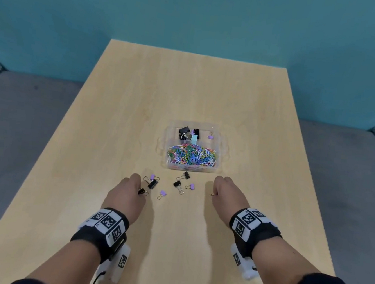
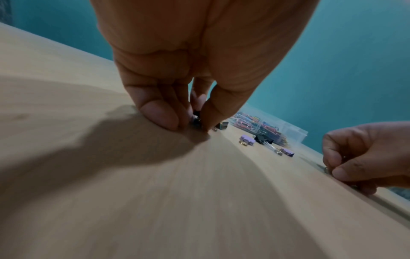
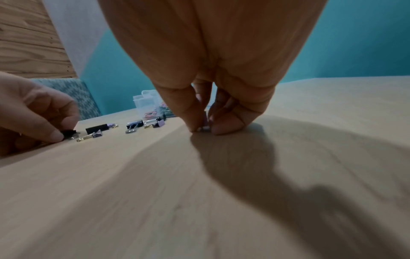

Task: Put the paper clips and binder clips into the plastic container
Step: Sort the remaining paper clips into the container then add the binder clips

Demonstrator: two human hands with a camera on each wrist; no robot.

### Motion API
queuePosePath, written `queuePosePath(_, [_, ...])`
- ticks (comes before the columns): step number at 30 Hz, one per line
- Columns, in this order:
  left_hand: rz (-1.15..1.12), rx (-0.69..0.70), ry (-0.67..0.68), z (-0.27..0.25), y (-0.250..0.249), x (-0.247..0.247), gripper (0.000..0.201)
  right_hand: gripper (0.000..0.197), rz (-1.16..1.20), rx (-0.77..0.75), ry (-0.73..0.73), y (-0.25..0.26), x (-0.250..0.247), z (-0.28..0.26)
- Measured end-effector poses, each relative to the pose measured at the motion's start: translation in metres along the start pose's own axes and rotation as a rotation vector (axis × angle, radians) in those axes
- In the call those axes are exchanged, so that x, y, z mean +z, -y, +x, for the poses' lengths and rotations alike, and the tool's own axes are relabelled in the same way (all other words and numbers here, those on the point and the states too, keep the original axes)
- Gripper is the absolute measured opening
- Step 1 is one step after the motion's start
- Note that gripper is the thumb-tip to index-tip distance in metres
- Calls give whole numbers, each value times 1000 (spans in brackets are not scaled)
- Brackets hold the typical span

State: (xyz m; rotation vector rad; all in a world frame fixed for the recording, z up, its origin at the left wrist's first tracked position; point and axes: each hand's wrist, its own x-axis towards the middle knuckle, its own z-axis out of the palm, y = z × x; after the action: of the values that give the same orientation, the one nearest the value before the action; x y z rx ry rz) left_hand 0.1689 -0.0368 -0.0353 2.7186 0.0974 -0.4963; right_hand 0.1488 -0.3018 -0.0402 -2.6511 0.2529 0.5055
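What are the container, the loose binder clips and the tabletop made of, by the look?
Container: clear, glossy plastic; the clips show through its walls.
Binder clips: probably painted sheet metal, black or lilac, with shiny wire handles, some gold-toned.
Tabletop: pale wood grain, smooth and matte; likely laminate, though solid wood can't be excluded.

Right hand (image 1: 225,192) clip: mostly hidden by fingers (image 3: 195,112); colour unclear.
Left hand (image 1: 126,192) clip: partly covered by thumb (image 2: 219,108).
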Motion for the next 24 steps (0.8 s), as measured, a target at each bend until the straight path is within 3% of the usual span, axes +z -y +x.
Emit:
queuePosePath(2, [-13,-9,9,-2,0,0,9,17,93,46,2,3,-1,-3])
queuePosePath(5, [-18,-26,8,-3,1,0,11,15,653,225,-21,13,0,-5])
queuePosePath(7, [-6,-18,-1,-4,1,1,11,16,896,323,-1,21,-2,-5])
queuePosePath(12, [4,9,-1,0,1,2,10,22,1000,310,104,41,-5,1])
queuePosePath(14, [13,6,7,3,0,1,12,16,874,247,130,45,-1,7])
queuePosePath(19, [4,31,30,5,1,1,14,18,69,-107,151,50,8,15])
queuePosePath(24, [-26,67,80,3,2,-1,8,16,-103,-189,123,52,12,18])
